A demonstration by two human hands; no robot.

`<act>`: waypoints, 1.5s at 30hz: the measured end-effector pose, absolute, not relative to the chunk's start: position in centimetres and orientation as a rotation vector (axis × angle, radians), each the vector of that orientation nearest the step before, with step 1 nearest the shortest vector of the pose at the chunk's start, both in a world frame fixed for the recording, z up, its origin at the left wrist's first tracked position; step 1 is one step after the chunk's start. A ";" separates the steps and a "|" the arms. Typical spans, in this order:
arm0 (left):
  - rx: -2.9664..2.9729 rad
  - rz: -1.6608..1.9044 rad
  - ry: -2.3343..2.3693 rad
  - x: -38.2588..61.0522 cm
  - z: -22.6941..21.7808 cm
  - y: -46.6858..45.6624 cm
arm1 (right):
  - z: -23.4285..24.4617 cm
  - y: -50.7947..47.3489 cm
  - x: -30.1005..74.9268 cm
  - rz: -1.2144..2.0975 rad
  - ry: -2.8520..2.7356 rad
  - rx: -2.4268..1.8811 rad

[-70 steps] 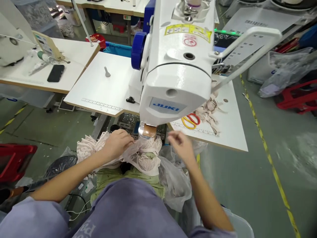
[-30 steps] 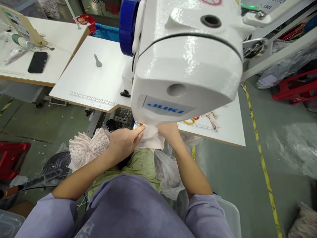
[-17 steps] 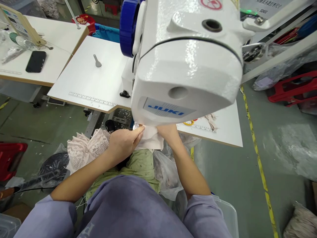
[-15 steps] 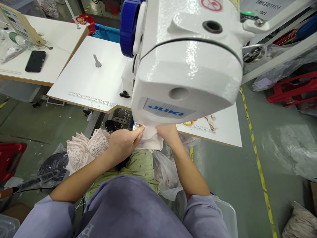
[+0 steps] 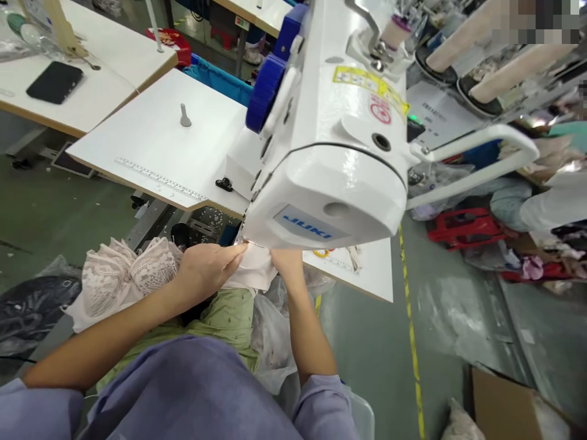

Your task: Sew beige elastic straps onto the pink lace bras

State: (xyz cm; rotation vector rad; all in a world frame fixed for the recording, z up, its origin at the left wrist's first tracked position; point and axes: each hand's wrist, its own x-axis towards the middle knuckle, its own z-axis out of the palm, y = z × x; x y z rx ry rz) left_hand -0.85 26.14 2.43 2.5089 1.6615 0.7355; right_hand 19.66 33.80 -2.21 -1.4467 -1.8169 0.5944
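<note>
At the front of the white sewing machine (image 5: pixel 330 195), a pale pink piece of fabric (image 5: pixel 252 272) hangs over the table's edge under the machine head. My left hand (image 5: pixel 208 269) pinches the left side of this fabric, thumb and fingers closed together. To the right of it, my right hand (image 5: pixel 288 264) reaches under the head and touches the fabric's right side; its fingertips are hidden there. The needle area is also out of sight. A pale pink lace bra (image 5: pixel 123 278) lies left of my left hand, partly behind my forearm.
On the white machine table (image 5: pixel 151 140) lie a grey spoon-shaped tool (image 5: pixel 184 116) and, at the right, yellow-handled scissors (image 5: pixel 321 252) beside fabric scraps (image 5: pixel 354 258). A neighbouring table holds a black phone (image 5: pixel 55 82). Clear plastic (image 5: pixel 273 342) hangs beside my lap. Red stools (image 5: pixel 465 229) stand at the right.
The view has shifted, showing more of the machine's top and the thread cones behind it. Both hands stay at the fabric under the machine head.
</note>
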 end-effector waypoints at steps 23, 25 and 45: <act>2.684 0.905 1.487 -0.3 2.7 26.8 | 0.2 32.5 20.3 0.770 -1.613 -1.523; 2.698 0.919 1.486 -0.3 2.7 26.8 | 0.4 32.3 20.3 0.776 -1.583 -1.535; 2.315 0.782 1.369 -2.2 3.5 25.8 | -1.5 27.6 18.4 1.243 -1.071 -1.263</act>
